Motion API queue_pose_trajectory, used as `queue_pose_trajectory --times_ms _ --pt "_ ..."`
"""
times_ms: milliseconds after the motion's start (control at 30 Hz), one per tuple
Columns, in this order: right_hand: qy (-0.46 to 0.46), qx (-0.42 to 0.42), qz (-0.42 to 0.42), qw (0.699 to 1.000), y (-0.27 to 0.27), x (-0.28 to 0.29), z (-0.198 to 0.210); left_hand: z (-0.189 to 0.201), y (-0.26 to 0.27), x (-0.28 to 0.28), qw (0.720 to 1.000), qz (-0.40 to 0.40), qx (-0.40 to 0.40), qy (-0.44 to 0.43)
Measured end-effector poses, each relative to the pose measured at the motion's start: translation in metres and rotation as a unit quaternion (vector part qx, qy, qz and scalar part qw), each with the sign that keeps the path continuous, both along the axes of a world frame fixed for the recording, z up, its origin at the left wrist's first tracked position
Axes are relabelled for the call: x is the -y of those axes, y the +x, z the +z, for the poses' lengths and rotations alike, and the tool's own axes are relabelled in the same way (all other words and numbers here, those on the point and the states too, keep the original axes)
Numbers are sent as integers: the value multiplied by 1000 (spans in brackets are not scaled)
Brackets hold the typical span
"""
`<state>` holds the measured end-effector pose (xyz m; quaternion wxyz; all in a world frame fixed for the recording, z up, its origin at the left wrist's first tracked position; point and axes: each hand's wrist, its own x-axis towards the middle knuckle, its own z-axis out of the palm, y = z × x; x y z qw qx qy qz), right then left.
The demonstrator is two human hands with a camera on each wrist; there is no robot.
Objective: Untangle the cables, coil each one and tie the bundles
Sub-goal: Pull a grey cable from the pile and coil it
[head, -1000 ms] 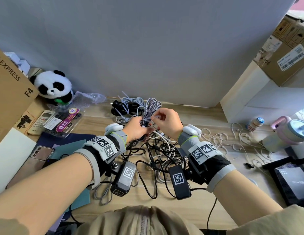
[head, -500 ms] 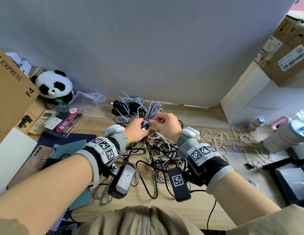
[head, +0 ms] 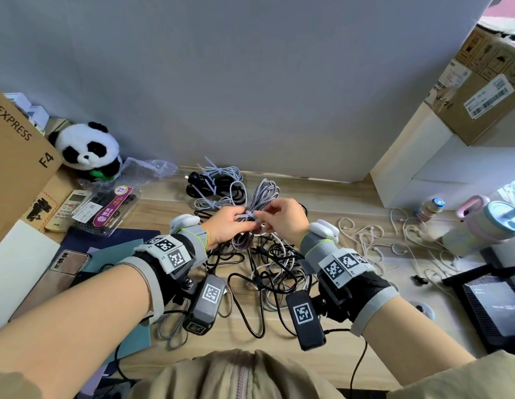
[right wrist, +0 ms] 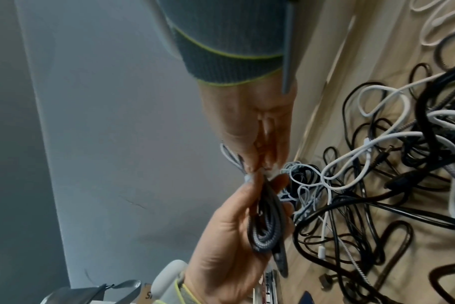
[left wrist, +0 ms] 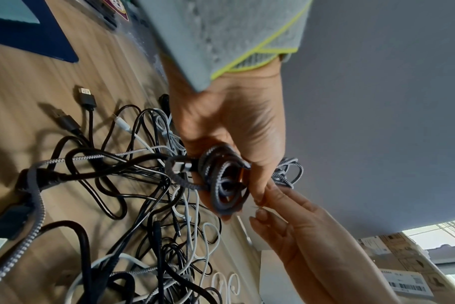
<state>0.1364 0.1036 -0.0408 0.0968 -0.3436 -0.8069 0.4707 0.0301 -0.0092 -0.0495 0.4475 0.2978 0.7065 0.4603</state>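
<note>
The left hand (head: 226,224) grips the grey coiled cable (left wrist: 221,181) above the messy pile (head: 267,272) (so loops stay together), while the right hand (head: 282,218) pinches a white tie (head: 244,216) around it
</note>
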Motion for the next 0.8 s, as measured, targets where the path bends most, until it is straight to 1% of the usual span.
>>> queue_pose_trajectory --times_ms 67,100,167,233,300,367,467,533,567,633,700,800 --pt "71 43 -2 997 1 -3 4 1 -1 -2 1000 12 -4 -20" --pt "107 52 -10 993 1 -5 6 1 -3 -3 999 22 -18 -31" --pt "131 32 -3 991 0 -6 13 4 -5 -5 996 16 -70 -51" --pt "115 27 56 991 -2 -5 18 4 -8 -6 991 -12 -117 -66" --pt "124 61 135 981 -4 -5 18 4 -6 -7 985 -51 -143 -80" --pt "143 89 176 970 -6 -9 13 4 -3 -7 980 -91 -151 -91" --pt "171 117 209 956 -5 -13 8 5 -2 -4 976 -129 -147 -100" --pt "171 102 190 961 -6 -13 6 5 -5 0 976 -130 -145 -94" --pt "162 75 161 971 -6 -13 5 6 -7 0 976 -133 -147 -91" --pt "124 -5 74 989 -8 -12 2 9 -11 0 973 -153 -142 -101" --pt "98 -55 1 994 -11 -15 -1 10 -14 0 968 -174 -143 -113" --pt "88 -62 -46 993 -13 -17 -5 10 -19 0 966 -175 -148 -118"
